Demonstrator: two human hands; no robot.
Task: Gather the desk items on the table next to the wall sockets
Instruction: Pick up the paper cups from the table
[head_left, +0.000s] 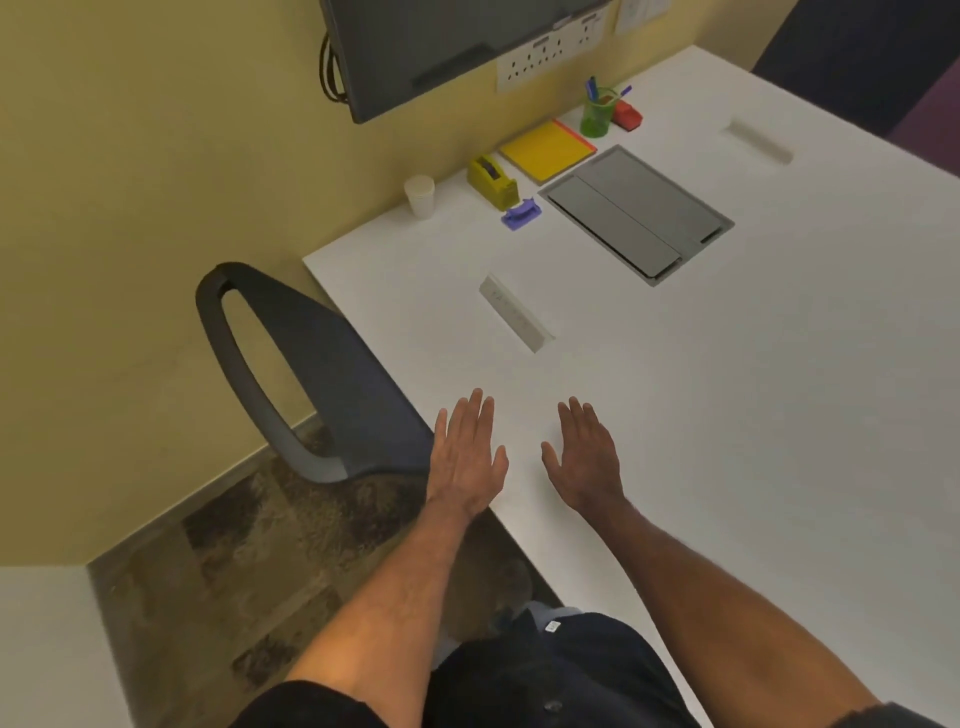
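Both hands lay flat on the near part of the white table (727, 415), palms down, fingers straight, holding nothing: left hand (467, 457) at the table edge, right hand (584, 457) just beside it, further in on the top. The desk items were all well apart from both hands, up at the far end by the wall, below the wall sockets (540, 54). They ran in a loose row along the wall edge: paper cup (420, 195) nearest the table corner, then yellow tape dispenser (492, 179) w/ a small purple item (521, 213) just beside it (stapler or clip, couldn't tell), then yellow notepad (546, 150), green pen cup (597, 114) w/ blue pens, and a red item (627, 115) touching or just behind the pen cup. So from either hand the row lay ahead, towards the wall, its long axis running along the wall, slanting up-right in view. The left hand looked nearer the cup end, the right nearer the notepad and pen cup end, though neither was close. A grey cable hatch (636, 213) sat between the row and the open table; a dark chair (311, 374) stood left of the table. Judged: items already looked gathered near the sockets, so the task seemed at or near its end; any more work would need a long reach fwd.
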